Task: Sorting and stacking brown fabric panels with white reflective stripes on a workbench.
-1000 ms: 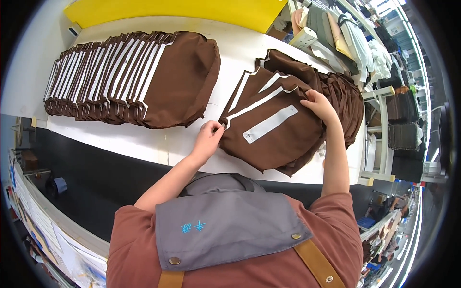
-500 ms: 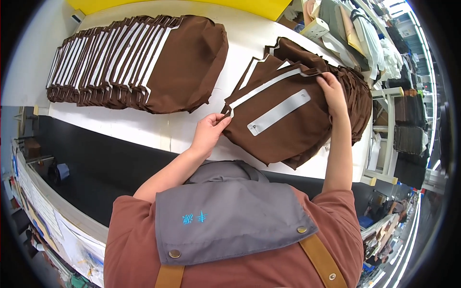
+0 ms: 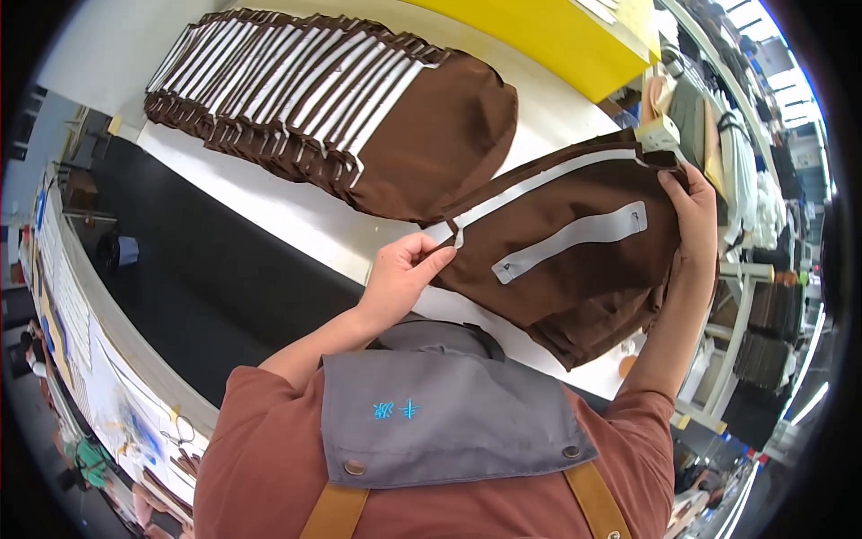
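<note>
Head view showed your left hand (image 3: 400, 274) pinched shut on the near corner of a brown piece (image 3: 575, 269), thumb and fingers closed on the white-trimmed edge just where the strip (image 3: 548, 184) ended. Your right hand (image 3: 691, 216) clasped the far corner of the same piece, fingers wrapped over its edge, so both grips were closed on the fabric. You held the piece spread between your hands, above the near edge of the white tabletop (image 3: 296, 216) and toward its right end. A grey tab (image 3: 570, 235) lay slantwise across the face of the piece. More brown layers hung beneath it, though whether they were separate pieces or folds could not be told. To the left, a long stack (image 3: 305, 99) of like brown pieces with white strips lay fanned along the tabletop, its nearest piece close to your left hand. A yellow board (image 3: 575, 36) ran along the tabletop's far edge. Your grey apron bib (image 3: 440, 404) filled the lower part of the picture.
</note>
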`<action>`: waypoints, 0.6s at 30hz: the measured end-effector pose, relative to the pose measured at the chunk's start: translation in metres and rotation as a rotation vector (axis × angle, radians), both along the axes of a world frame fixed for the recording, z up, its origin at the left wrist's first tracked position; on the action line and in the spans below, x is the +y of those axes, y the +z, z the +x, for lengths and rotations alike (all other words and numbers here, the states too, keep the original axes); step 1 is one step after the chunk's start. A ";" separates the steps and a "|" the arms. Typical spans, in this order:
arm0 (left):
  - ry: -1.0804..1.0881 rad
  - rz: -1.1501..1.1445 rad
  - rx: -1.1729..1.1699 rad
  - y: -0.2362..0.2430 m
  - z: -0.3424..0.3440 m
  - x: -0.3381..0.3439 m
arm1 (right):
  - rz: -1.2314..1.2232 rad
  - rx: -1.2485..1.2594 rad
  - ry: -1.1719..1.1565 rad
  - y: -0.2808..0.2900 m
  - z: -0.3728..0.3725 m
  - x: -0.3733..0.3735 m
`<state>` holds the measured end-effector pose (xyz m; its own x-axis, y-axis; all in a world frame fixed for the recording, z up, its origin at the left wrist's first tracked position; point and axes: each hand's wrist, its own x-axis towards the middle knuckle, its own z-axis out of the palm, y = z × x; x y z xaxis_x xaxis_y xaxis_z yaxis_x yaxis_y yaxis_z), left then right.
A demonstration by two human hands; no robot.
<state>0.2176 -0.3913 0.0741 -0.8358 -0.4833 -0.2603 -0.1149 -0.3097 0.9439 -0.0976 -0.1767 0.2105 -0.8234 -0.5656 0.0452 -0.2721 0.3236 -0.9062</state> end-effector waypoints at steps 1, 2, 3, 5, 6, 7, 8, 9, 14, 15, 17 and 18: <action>0.049 -0.021 -0.010 0.002 0.005 -0.007 | -0.005 0.005 0.013 0.001 -0.001 -0.015; 0.062 -0.026 -0.005 0.004 0.009 -0.012 | 0.027 0.018 0.054 0.003 -0.005 -0.032; 0.123 -0.026 0.004 0.006 0.014 -0.017 | 0.059 0.031 0.095 0.004 -0.010 -0.048; 0.206 -0.064 0.002 0.008 0.024 -0.030 | 0.129 0.087 0.166 0.002 -0.015 -0.090; 0.222 -0.068 0.003 0.010 0.026 -0.034 | 0.140 0.051 0.167 0.003 -0.008 -0.117; 0.277 -0.059 0.003 0.017 0.027 -0.038 | 0.122 0.044 0.221 -0.001 -0.011 -0.140; 0.321 -0.057 0.010 0.022 0.029 -0.041 | 0.098 0.043 0.264 -0.007 -0.017 -0.157; 0.321 -0.103 0.047 0.023 0.029 -0.043 | 0.167 0.192 0.322 -0.016 -0.029 -0.173; 0.198 -0.740 0.039 -0.007 0.007 -0.069 | 0.315 0.238 0.482 -0.088 -0.074 -0.264; 0.197 -0.759 0.026 -0.017 0.002 -0.072 | 0.343 0.254 0.489 -0.108 -0.081 -0.276; 0.203 -0.773 0.007 -0.026 -0.002 -0.079 | 0.375 0.312 0.470 -0.130 -0.081 -0.291; 0.219 -0.817 -0.028 -0.029 -0.003 -0.082 | 0.384 0.315 0.457 -0.139 -0.083 -0.294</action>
